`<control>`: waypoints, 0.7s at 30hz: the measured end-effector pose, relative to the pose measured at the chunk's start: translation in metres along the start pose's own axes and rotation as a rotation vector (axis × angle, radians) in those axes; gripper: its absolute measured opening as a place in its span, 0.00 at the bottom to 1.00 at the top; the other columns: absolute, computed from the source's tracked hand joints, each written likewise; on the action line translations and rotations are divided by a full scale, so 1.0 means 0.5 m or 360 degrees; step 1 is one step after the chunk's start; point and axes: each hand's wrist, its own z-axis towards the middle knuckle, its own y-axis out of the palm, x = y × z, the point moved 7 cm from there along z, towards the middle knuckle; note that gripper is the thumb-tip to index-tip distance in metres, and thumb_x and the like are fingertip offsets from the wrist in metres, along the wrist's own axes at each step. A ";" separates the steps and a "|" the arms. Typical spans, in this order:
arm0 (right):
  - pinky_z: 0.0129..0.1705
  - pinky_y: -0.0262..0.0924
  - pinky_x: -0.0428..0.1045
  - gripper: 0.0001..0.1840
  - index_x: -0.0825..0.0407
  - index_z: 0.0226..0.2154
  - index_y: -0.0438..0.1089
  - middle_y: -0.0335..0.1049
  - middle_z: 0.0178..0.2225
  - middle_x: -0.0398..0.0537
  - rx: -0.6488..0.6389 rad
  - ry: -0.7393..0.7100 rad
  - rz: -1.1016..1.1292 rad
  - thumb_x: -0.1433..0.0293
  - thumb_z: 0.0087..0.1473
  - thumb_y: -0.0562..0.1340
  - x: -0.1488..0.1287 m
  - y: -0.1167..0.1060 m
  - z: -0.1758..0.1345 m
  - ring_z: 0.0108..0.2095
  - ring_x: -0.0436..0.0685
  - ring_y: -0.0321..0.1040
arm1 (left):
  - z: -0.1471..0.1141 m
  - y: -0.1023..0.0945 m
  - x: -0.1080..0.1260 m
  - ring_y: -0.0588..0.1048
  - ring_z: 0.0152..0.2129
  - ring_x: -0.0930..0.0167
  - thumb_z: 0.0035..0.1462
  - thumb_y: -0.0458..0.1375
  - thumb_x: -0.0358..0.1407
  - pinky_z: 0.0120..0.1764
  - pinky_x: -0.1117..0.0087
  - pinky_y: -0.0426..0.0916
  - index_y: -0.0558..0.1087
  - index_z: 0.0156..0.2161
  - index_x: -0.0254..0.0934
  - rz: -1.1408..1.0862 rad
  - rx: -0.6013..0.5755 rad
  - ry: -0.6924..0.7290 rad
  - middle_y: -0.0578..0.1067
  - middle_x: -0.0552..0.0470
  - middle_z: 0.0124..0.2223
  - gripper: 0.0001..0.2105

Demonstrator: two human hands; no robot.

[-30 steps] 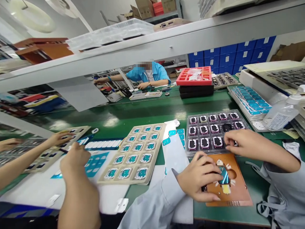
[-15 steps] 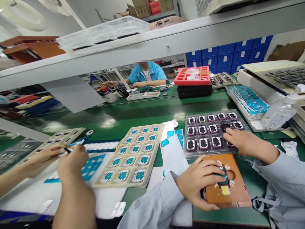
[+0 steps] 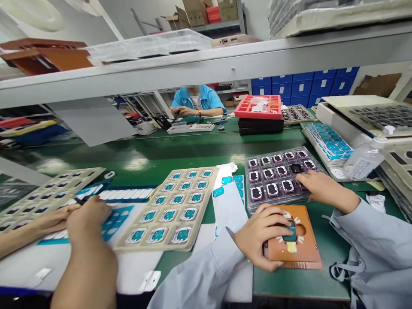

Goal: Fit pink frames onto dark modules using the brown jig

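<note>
Left hand [image 3: 262, 234] curled over the teal part [image 3: 290, 231] seated in the brown jig [image 3: 294, 251], fingers pressing it down. Right hand [image 3: 317, 184] just beyond the jig, fingertips pinched into a cell of the clear tray [image 3: 277, 178]; whether anything is gripped, cannot tell. Left of the jig, a white sheet [image 3: 231, 206], then a beige tray [image 3: 174, 206] of teal parts. Farther left, a co-worker's hands [image 3: 86, 214] over blue film. Right of the jig and farther back, a bottle [image 3: 363, 159]; far beyond, a red tray [image 3: 259, 107].
</note>
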 end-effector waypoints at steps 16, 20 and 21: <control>0.41 0.60 0.54 0.09 0.50 0.38 0.71 0.71 0.35 0.49 0.0725 -0.0255 0.1189 0.62 0.61 0.63 0.049 0.011 -0.066 0.36 0.60 0.66 | -0.001 0.001 0.014 0.74 0.50 0.60 0.51 0.58 0.46 0.56 0.52 0.61 0.69 0.49 0.39 0.0010 0.0115 -0.0002 0.79 0.46 0.44 0.22; 0.37 0.65 0.52 0.13 0.50 0.37 0.65 0.73 0.35 0.50 0.0941 -0.0088 0.1406 0.57 0.64 0.59 0.055 0.008 -0.079 0.35 0.58 0.71 | 0.000 -0.003 0.026 0.77 0.45 0.60 0.49 0.57 0.46 0.50 0.54 0.66 0.71 0.46 0.37 0.0113 0.0328 0.0036 0.80 0.48 0.38 0.20; 0.36 0.66 0.51 0.14 0.49 0.39 0.63 0.74 0.36 0.50 0.0974 -0.0065 0.1535 0.56 0.64 0.58 0.053 0.006 -0.084 0.36 0.58 0.72 | 0.000 -0.004 0.028 0.77 0.44 0.60 0.49 0.56 0.46 0.48 0.55 0.66 0.71 0.46 0.37 0.0149 0.0353 0.0030 0.81 0.48 0.38 0.20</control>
